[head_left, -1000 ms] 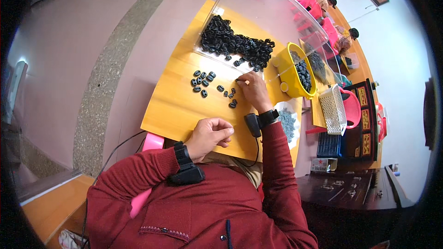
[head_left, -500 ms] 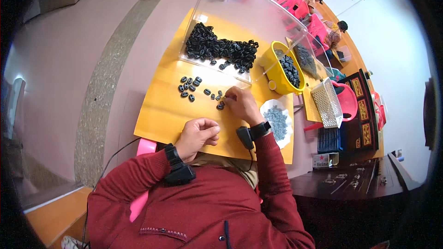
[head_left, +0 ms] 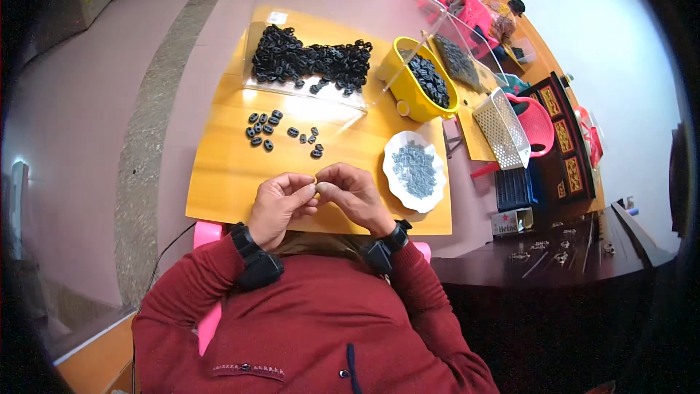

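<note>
My left hand (head_left: 281, 204) and my right hand (head_left: 351, 195) meet at the fingertips above the near part of the yellow tabletop (head_left: 226, 190). Thumbs and forefingers are pinched together on both; whatever lies between them is too small and covered to make out. Just beyond my hands lie a few small dark pieces (head_left: 303, 139) and an oval black piece (head_left: 316, 154). To their left sits a loose cluster of oval black pieces (head_left: 267, 129) with holes. A white scalloped plate (head_left: 389, 182) of small grey pieces stands right of my right hand.
A clear plastic bin (head_left: 292, 98) lies beyond the pieces, with a heap of black parts (head_left: 310, 62) inside. Right of it stands a yellow tub (head_left: 402, 91) of dark pieces. Further right are a white perforated basket (head_left: 503, 128) and a pink chair (head_left: 538, 128). People sit farther back.
My right hand has come back from the small dark pieces to meet my left hand, and their fingertips now touch. The whole view has shifted slightly.
</note>
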Demonstrator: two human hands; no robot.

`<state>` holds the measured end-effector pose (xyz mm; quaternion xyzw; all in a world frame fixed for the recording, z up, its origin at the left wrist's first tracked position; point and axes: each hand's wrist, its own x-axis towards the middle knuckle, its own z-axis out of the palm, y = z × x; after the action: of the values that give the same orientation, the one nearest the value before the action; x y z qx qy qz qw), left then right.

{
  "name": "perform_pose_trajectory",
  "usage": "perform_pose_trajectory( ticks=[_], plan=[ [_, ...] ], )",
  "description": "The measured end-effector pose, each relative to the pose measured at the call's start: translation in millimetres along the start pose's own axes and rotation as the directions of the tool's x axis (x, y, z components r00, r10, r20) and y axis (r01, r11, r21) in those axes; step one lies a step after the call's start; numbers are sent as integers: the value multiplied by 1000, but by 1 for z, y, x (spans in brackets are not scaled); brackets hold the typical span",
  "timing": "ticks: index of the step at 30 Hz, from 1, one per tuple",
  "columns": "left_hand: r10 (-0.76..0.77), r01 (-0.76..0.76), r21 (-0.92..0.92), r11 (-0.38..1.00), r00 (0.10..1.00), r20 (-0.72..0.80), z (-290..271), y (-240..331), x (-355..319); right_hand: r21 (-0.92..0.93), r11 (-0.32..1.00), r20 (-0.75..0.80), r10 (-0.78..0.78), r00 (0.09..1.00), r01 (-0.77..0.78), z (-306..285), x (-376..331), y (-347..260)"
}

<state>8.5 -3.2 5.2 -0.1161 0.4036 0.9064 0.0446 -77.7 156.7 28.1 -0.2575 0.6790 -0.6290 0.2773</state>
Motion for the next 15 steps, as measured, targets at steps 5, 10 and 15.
perform_pose_trajectory(
  ticks=[5,10,15],
  plan=[
    [-63,62,9,998,993,97,6,5,-2,-8,1000,-69,-9,998,8,-1,-5,-3],
    [-75,74,5,997,994,85,0,0,-2,-447,891,-184,-182,966,82,-34,-23,-15],
    [-90,90,16,996,993,71,4,2,-2,-857,514,-249,-362,898,-31,-110,-45,-6]
  ],
)
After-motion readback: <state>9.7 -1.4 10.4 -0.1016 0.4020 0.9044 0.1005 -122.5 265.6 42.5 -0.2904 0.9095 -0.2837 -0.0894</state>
